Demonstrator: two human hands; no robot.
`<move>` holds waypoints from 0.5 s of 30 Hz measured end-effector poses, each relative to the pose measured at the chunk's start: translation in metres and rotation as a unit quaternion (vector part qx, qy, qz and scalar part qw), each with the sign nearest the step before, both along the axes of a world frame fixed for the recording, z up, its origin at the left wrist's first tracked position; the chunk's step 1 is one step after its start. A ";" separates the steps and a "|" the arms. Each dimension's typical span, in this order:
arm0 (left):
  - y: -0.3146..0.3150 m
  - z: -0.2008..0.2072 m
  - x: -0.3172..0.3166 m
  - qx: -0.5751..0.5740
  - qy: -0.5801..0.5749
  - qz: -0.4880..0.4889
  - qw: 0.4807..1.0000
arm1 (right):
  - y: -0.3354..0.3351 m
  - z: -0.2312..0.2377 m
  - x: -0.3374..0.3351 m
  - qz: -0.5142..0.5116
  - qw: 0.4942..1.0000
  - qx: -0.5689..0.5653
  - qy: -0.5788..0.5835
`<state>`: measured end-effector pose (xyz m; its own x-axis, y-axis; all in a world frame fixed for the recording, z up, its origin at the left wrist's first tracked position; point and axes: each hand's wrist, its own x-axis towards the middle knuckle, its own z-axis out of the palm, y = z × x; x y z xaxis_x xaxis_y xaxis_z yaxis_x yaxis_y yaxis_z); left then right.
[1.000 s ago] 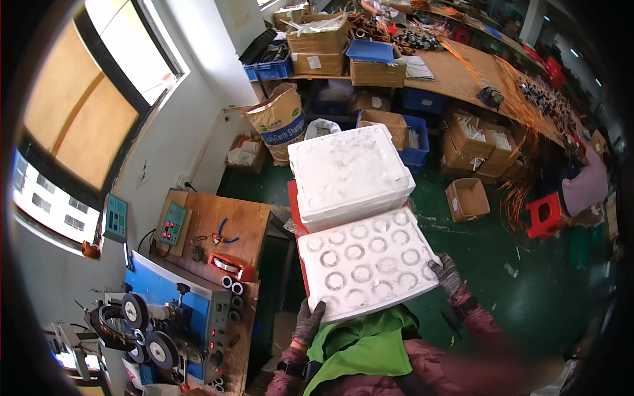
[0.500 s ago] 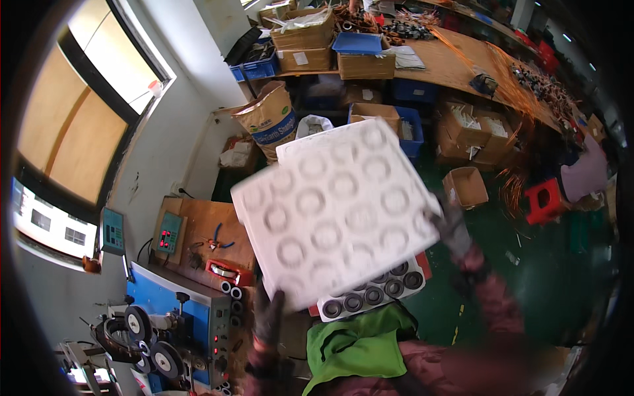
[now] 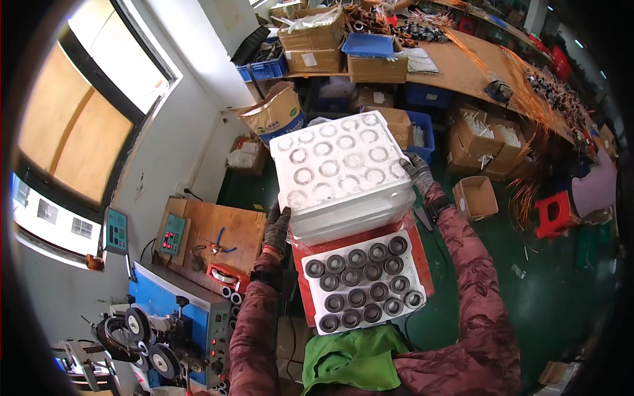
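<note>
I've left hand (image 3: 276,228) and right hand (image 3: 418,173) grasping upper tray (image 3: 338,160) by edges, likely to level it on foam stack (image 3: 356,214); nearer tray (image 3: 341,290) spaces dark rings (image 3: 367,271), probably against knocks.

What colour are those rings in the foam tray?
Dark grey rings, nearly black; seen best in the head view.

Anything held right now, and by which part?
The ring-marked white foam tray: left hand at its near-left corner, right hand at its right edge.
</note>
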<state>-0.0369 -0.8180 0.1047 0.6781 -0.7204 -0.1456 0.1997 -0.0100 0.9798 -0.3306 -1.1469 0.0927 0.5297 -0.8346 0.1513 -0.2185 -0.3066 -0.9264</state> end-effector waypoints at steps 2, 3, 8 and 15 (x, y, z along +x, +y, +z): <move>0.010 -0.012 -0.003 0.006 -0.026 0.000 1.000 | 0.013 -0.008 -0.006 0.009 0.999 0.047 -0.020; 0.016 -0.013 -0.006 0.012 -0.026 0.006 1.000 | 0.021 -0.007 -0.008 0.010 0.995 0.087 -0.041; 0.023 -0.005 -0.019 0.015 0.042 -0.012 0.999 | 0.041 0.009 -0.020 0.028 0.997 0.071 -0.035; 0.028 -0.008 -0.024 -0.008 0.054 0.002 0.999 | 0.058 0.013 -0.024 0.010 0.998 0.067 -0.018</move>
<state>-0.0606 -0.7899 0.0970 0.6618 -0.7206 -0.2066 0.3041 0.0062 0.9526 -0.3551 -1.0887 0.1060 0.5421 -0.8383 0.0581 -0.1797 -0.1832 -0.9665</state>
